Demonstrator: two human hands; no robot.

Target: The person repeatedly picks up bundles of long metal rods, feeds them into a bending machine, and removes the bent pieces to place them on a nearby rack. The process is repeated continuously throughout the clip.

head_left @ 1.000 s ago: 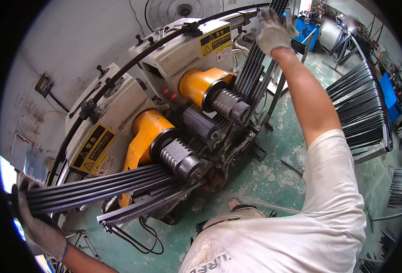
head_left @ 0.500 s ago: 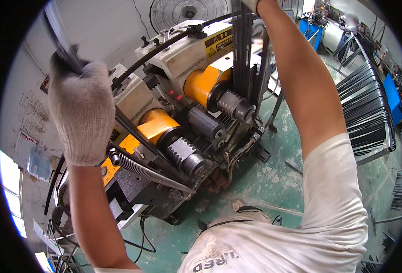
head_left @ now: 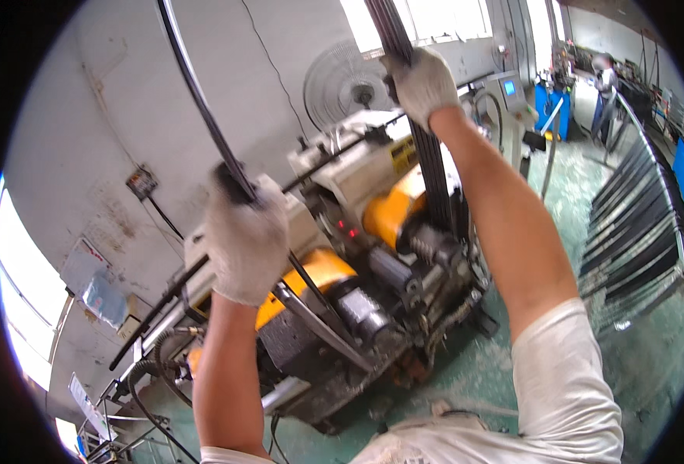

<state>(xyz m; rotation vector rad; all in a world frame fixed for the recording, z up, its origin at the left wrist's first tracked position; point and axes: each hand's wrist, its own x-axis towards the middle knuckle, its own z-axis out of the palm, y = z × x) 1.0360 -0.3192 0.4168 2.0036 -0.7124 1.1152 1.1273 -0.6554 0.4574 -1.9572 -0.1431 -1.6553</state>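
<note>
Two sets of long dark metal bars (head_left: 433,174) rise steeply, axes tilting toward upper left; the left hand (head_left: 247,236) and right hand (head_left: 425,89), in off-white knit gloves (head_left: 241,271), are clamped around one each, above a white-and-orange machine (head_left: 388,220).

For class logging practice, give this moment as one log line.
left hand: grips long dark stock; right hand: grips dark bar bundle; ahead: machine

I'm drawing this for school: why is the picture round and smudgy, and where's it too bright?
In the head view, the fisheye lens leaves black corners; in the head view, the left window glares white and the dark bars in the left hand catch a pale streak; also in the head view, the rack at right looks smeared, probably by motion.
</note>
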